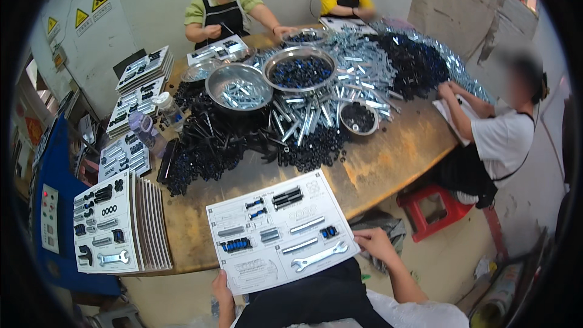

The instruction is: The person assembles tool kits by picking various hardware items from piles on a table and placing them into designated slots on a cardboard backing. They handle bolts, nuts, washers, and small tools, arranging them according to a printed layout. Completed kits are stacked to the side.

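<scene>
A white printed card (pixel 252 284) is tilted in front of me, its far edge over the table. My left hand (pixel 223 292) grips its lower left edge, thumb in front. At the right edge, my right hand (pixel 374 245) holds it with the thumb on the border; the other fingers are partly hidden. Fixed on the card are an open-ended wrench (pixel 319 257), long black bolts (pixel 287 198), silver tubes (pixel 306 225) and short black fasteners with blue bands (pixel 235 245). Several printed outlines have no part on them.
A stack of filled cards (pixel 103 225) stands left, with more stacks behind. Metal bowls (pixel 240 104) sit among piles of black bolts (pixel 209 140), nuts and silver tubes (pixel 364 64). A red stool (pixel 419 225) stands right. Three co-workers sit around the wooden table (pixel 395 161).
</scene>
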Demonstrator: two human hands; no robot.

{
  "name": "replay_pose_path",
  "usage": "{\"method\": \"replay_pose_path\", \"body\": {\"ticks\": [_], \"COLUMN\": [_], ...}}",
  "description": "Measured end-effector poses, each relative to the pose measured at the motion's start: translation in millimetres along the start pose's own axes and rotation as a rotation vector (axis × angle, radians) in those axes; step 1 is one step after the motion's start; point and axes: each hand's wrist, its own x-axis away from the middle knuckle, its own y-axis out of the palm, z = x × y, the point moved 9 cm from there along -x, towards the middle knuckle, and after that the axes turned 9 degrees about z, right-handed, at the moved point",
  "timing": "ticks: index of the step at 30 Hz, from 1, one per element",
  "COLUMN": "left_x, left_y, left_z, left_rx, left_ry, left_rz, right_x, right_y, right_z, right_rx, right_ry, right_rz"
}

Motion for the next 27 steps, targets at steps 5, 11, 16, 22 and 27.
{"method": "replay_pose_path", "body": {"ticks": [5, 11, 16, 22, 27], "left_x": [-7.4, -1.9, -19.3, -57.2, -88.5], "left_y": [-13.5, -15.0, -18.6, 18.4, 27.6], "left_z": [-10.2, 32.4, 93.4, 108.3, 85.3], "left_rx": [-0.12, -0.551, -0.505, -0.281, -0.202], "left_ry": [0.023, 0.008, 0.161, 0.311, 0.396], "left_rz": [0.003, -0.243, -0.059, 0.007, 0.013], "right_x": [-3.1, -22.0, -110.2, -275.1, -332.0], "right_y": [1.1, -30.2, -26.8, 9.7, 21.3], "right_z": [-13.1, -66.9, -148.1, -184.2, -179.3], "right_rx": [0.077, 0.254, 0.119, 0.42, 0.729], "right_ry": [-0.006, -0.043, -0.224, -0.55, -0.388], "right_rz": [-0.034, 0.06, 0.158, 0.566, 0.743]}}
